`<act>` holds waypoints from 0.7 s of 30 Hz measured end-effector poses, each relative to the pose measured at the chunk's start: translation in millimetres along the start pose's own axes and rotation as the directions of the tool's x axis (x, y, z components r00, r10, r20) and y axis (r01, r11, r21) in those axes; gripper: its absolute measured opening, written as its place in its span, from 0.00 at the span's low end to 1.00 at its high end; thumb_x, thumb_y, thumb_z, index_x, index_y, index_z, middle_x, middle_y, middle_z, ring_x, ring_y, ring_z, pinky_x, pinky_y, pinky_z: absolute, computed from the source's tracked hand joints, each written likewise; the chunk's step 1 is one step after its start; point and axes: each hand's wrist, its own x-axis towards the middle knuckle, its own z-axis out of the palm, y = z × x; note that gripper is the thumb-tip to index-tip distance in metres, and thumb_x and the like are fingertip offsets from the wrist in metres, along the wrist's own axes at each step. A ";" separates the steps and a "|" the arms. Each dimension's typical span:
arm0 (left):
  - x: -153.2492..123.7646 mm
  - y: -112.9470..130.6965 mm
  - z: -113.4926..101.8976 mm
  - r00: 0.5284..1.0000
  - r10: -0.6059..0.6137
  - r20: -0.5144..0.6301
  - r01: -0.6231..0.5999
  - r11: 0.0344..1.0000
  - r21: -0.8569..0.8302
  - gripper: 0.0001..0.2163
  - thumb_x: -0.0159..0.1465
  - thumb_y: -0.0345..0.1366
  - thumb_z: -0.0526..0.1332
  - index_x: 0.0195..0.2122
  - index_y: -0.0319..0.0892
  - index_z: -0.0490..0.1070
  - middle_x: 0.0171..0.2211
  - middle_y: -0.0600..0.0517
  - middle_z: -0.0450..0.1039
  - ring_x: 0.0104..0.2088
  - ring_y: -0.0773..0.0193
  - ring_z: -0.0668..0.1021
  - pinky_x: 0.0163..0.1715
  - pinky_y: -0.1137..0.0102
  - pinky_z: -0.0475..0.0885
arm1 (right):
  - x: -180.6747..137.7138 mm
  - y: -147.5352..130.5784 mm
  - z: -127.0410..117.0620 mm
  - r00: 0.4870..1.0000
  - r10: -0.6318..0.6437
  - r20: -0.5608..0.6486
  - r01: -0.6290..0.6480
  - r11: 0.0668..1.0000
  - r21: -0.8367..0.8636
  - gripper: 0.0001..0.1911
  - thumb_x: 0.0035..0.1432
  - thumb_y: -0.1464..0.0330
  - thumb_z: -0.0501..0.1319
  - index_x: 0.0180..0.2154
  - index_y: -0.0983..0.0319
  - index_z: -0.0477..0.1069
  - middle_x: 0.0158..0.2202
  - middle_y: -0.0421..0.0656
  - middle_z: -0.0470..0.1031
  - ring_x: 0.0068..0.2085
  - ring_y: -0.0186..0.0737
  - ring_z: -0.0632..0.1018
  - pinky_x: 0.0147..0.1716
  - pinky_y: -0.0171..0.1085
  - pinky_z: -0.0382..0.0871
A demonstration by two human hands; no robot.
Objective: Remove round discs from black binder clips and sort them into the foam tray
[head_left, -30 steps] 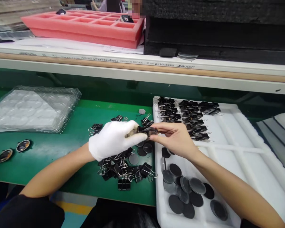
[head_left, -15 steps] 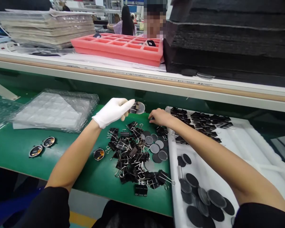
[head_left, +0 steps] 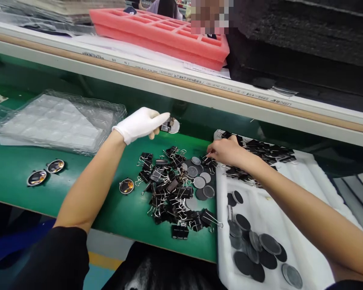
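Note:
My left hand (head_left: 140,125), in a white glove, pinches a round watch-like part (head_left: 175,126) with a black binder clip (head_left: 165,125) clamped on its edge. It holds them above the far side of the green table. My bare right hand (head_left: 225,151) has its fingertips closed on a binder clip (head_left: 209,162) beside the white tray; the fingers partly hide it. Between my arms lies a heap of black binder clips (head_left: 172,187) with wire handles. Grey and black discs (head_left: 199,182) lie at the heap's right side.
A white foam tray (head_left: 293,201) on the right bears rows of binder clips (head_left: 260,151) and loose dark discs (head_left: 269,243). Several round dial parts (head_left: 126,186) lie on the green table (head_left: 109,209). Clear plastic trays (head_left: 57,125) lie left. A pink foam tray (head_left: 157,40) stands on the shelf.
My right hand has moved right, from above the discs to the clips at the tray's edge. My left hand still holds the clipped round part. The camera view has tilted down.

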 end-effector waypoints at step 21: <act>20.2 -69.1 -31.2 0.916 -0.351 0.196 0.283 0.908 0.309 0.27 0.69 0.54 0.52 0.21 0.42 0.72 0.21 0.45 0.79 0.20 0.61 0.76 0.29 0.66 0.69 | 112.1 -109.6 -4.4 0.981 -0.021 -0.195 0.133 0.800 0.585 0.19 0.58 0.52 0.70 0.45 0.57 0.84 0.38 0.45 0.83 0.41 0.48 0.80 0.45 0.43 0.74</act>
